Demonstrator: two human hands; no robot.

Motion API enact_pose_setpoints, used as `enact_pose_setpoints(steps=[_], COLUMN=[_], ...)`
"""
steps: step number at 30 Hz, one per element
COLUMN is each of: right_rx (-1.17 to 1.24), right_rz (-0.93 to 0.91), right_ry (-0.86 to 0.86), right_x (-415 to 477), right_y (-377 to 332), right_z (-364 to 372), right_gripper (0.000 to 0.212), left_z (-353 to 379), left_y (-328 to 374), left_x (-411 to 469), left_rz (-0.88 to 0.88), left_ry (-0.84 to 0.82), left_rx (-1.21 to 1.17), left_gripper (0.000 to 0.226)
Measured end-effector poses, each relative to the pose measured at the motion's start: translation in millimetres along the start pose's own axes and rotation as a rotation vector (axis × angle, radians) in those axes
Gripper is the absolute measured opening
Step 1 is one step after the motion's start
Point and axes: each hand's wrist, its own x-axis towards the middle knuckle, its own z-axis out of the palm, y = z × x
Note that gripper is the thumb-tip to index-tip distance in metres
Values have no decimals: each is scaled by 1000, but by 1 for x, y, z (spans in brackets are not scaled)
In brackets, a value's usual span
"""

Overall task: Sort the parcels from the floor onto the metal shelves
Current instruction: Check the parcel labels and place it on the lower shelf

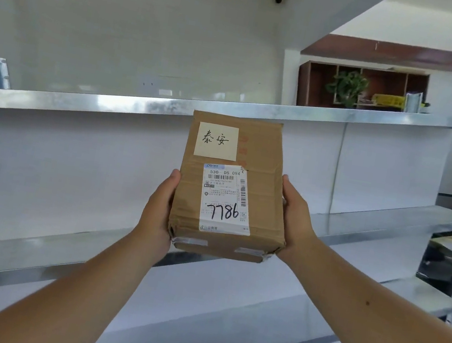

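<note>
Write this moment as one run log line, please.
left hand grip: parcel | right hand grip: parcel | parcel: raised before shelves

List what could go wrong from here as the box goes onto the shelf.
1. The cardboard box is pinched only at its sides by the left hand and right hand, with nothing seen under it; it might slip.
2. Its top overlaps the edge of the upper metal shelf in view, so it might knock that edge when pushed forward.
3. The near bottom corner looks crushed, with tape lifting, so it may split.
</note>
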Motion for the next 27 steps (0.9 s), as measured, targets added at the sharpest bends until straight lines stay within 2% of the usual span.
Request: enact_pose_setpoints(steps=[7,11,14,24,27], right_rx=[-60,-106,-116,-143,-128], right_rz=[-39,-70,-90,-108,-132], right_ry=[140,226,283,404,445], right_x=[-24,-34,-43,-67,-73], right_y=[-49,-73,-89,-153,-169], right_z=[-60,-89,-117,-199,-221], right_gripper=[69,87,77,76,69], left_z=[66,104,133,227,255], left_y=[-37,-56,-73,-127,-138], left_x=[17,26,29,47,51], left_rz=[-50,-94,-126,-197,-201], left_ry=[-111,-167,-211,-286,-307], left_rx=[-8,-37,-48,-50,-27], left_gripper=[45,45,46,52,51])
